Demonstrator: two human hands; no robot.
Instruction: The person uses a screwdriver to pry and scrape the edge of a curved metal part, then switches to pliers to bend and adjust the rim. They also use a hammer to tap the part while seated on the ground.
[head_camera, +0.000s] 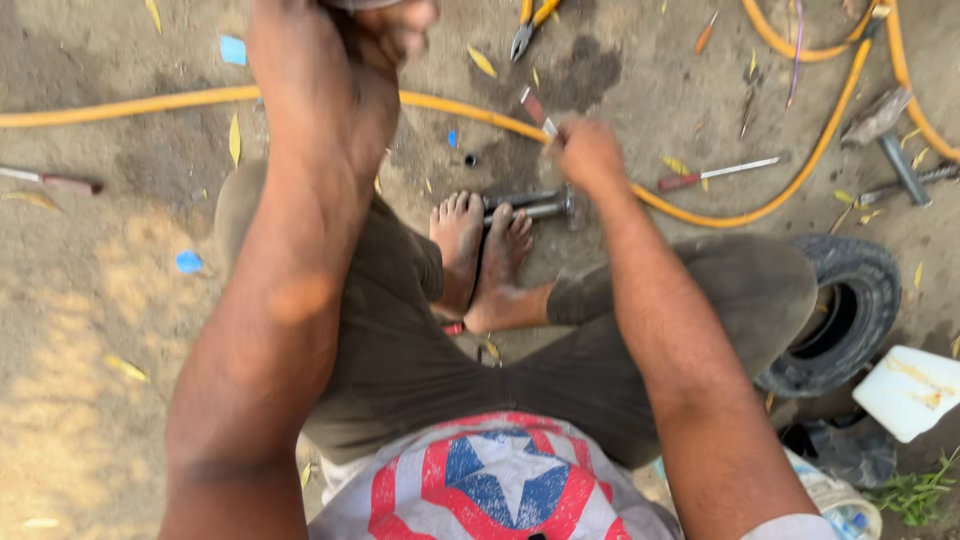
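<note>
Raised close to the lens, left hand (385, 25) is blurred, grip unclear; right hand (588, 155) closes on a small red-handled tool (534, 108) above the metal bar (530, 207).

Bare earthen ground (90, 300), sandy and stained dark in patches. Lying directly on it: a yellow hose (130, 104) looping across the upper area; yellow-handled pliers (528, 25); a red-handled screwdriver (715, 173); a second screwdriver (50, 181) at left; a hammer (890, 135); a small black tyre (845, 310) at right; a white plastic piece (910, 390); scattered yellow leaves (234, 138) and blue scraps (232, 50).
</note>
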